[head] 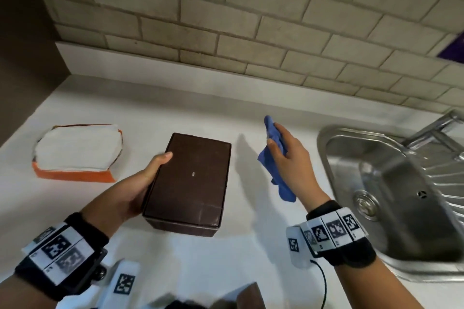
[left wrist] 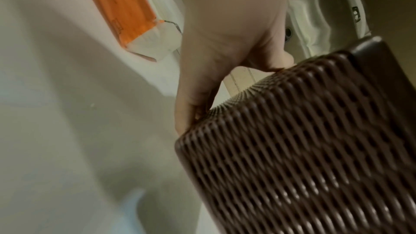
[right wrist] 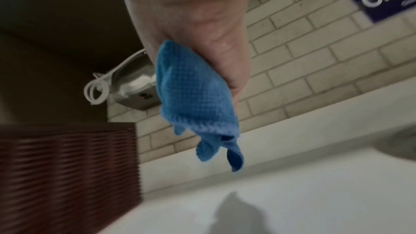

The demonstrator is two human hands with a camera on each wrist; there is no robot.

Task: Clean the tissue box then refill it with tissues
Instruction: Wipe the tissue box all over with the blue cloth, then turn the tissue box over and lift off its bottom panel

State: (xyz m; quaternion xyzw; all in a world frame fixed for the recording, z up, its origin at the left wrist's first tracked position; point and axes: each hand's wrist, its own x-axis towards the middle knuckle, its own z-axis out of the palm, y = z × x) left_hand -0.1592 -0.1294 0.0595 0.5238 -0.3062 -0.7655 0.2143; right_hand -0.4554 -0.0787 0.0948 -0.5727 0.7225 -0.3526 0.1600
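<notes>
A brown tissue box (head: pixel 188 183) with woven-pattern sides (left wrist: pixel 303 149) shows its plain flat face upward over the white counter. My left hand (head: pixel 148 175) grips its left side, thumb on the top edge, fingers underneath (left wrist: pixel 191 113). To the right of the box, apart from it, my right hand (head: pixel 283 155) holds a crumpled blue cloth (head: pixel 275 158) in the air; the cloth (right wrist: pixel 198 99) hangs down from the curled fingers. An orange pack of white tissues (head: pixel 77 150) lies open on the counter at the left; its orange side (left wrist: pixel 126 6) also shows.
A steel sink (head: pixel 391 183) with a tap (head: pixel 437 128) is at the right. A tiled wall (head: pixel 251 32) runs behind the counter, with a metal dispenser (right wrist: pixel 135 88) mounted on it. A brown piece (head: pixel 251 296) lies at the counter's front edge.
</notes>
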